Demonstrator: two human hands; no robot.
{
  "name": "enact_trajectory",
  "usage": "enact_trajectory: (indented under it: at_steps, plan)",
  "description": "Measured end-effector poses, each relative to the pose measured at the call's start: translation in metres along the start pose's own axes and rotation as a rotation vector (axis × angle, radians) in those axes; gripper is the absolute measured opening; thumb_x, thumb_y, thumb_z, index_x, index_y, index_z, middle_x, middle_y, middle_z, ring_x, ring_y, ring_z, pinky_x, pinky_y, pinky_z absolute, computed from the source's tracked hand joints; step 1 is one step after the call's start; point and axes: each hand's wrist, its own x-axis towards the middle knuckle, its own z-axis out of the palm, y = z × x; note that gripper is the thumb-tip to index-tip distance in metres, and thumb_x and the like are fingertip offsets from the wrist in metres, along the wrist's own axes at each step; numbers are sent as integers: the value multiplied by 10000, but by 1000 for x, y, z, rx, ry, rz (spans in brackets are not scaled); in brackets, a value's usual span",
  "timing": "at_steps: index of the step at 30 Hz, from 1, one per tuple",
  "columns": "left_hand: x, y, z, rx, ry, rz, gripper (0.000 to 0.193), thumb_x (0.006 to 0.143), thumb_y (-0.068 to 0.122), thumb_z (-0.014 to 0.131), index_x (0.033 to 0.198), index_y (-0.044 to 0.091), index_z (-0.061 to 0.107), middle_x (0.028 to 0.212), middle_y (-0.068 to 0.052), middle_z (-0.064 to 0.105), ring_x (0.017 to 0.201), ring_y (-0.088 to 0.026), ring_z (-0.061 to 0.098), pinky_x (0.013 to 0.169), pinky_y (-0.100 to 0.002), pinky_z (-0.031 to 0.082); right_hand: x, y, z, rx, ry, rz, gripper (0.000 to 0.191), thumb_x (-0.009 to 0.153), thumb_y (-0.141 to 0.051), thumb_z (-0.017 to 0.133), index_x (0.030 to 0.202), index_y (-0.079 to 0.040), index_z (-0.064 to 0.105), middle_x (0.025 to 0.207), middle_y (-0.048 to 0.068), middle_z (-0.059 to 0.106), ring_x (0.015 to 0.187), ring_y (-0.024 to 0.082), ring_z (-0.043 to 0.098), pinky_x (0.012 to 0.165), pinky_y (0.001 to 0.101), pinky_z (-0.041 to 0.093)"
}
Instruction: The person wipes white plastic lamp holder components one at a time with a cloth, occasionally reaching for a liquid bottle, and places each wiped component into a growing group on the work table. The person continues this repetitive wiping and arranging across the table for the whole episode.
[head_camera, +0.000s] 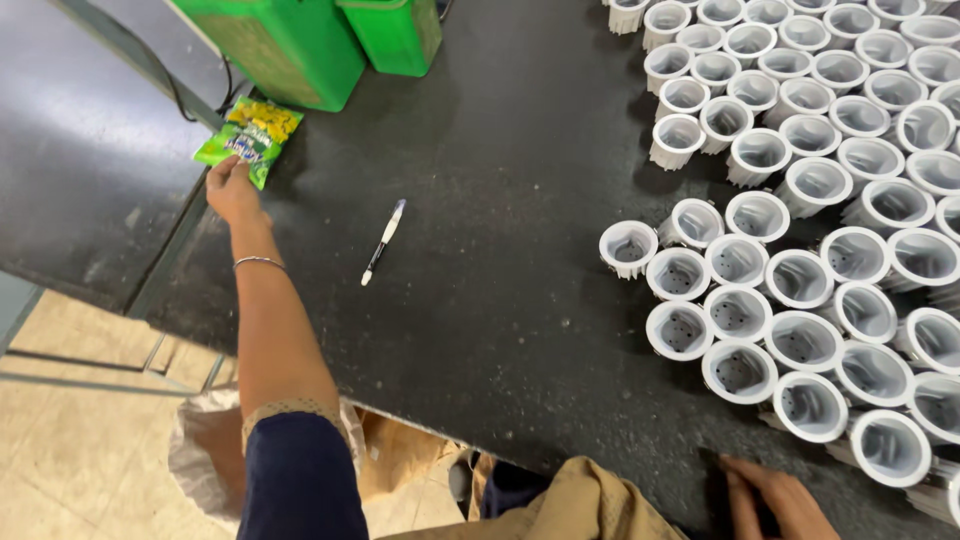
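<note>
Our left hand (232, 188) reaches far out to the upper left corner of the black table (480, 300), arm stretched, a thin bangle (259, 262) on the wrist. The fingers are closed on the lower edge of a small green and yellow packet (248, 140); thumb and fingertips pinch its near corner, and the rest of the packet lies flat beyond the fingers, at the table's edge. Just past the packet stand two green bins (300, 45), the larger almost touching it at the top; a dark cable (170, 85) runs along the grey surface to the left. A white and black pen (383, 241) lies loose on the table to the right of our forearm, well apart from the packet, slanted with its white cap end up. Nothing lies between hand and packet. Our right hand (775, 495) rests flat at the near edge of the table, lower right, fingers together and stretched, holding nothing; it sits just beside the closest of the white cups (810, 406). These cups, ribbed plastic with open mouths up, crowd the whole right side in packed rows, upper cluster and lower cluster with a narrow gap between. Below the table edge we see a tan cloth (580, 505) and a plastic bag (205, 450) over a tiled floor.
</note>
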Motion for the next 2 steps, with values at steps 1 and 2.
enact_trajectory:
  at_steps: [1, 2]
  plan:
    - [5, -1, 1, -14, -19, -24, 262, 883, 31, 741, 1139, -19, 718, 1104, -104, 752, 999, -172, 695, 921, -314, 545, -1, 2, 2, -18, -8, 3, 202, 829, -52, 767, 1019, -119, 768, 902, 109, 751, 829, 208, 744, 823, 292, 564]
    - [11, -1, 6, -32, -41, -46, 250, 879, 36, 748, 1125, -8, 739, 1087, -86, 765, 992, -153, 709, 925, -292, 552, 1, 5, 6, -36, -11, 5, 209, 820, -57, 764, 1017, -124, 770, 895, 107, 754, 828, 211, 746, 828, 301, 567]
